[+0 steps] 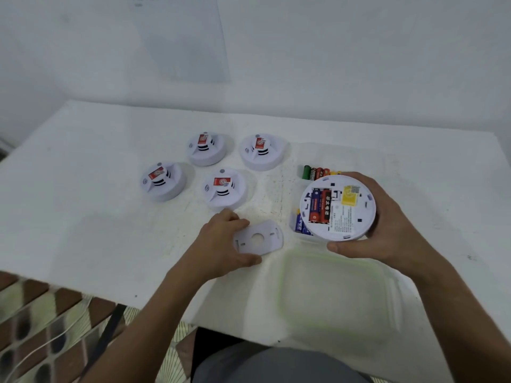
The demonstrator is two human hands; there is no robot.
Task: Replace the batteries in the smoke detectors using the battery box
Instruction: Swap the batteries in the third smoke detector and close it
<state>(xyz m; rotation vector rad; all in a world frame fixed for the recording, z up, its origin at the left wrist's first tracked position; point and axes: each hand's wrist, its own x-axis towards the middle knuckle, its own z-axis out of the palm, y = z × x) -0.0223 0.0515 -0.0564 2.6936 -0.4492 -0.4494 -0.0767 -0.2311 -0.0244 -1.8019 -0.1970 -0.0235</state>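
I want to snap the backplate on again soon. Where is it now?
In the head view, the backplate lies flat on the table under the left hand, near the front edge, left of the battery box.

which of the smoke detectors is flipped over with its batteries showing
The smoke detector held in the right hand, over the battery box. Its back faces up with batteries exposed; the other four sit face up on the table.

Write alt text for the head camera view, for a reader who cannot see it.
A person's right hand holds an upturned smoke detector with its batteries showing, above an open battery box. The left hand grips a flat white cover plate on the white table. Four more detectors sit behind, and the box lid lies nearest.
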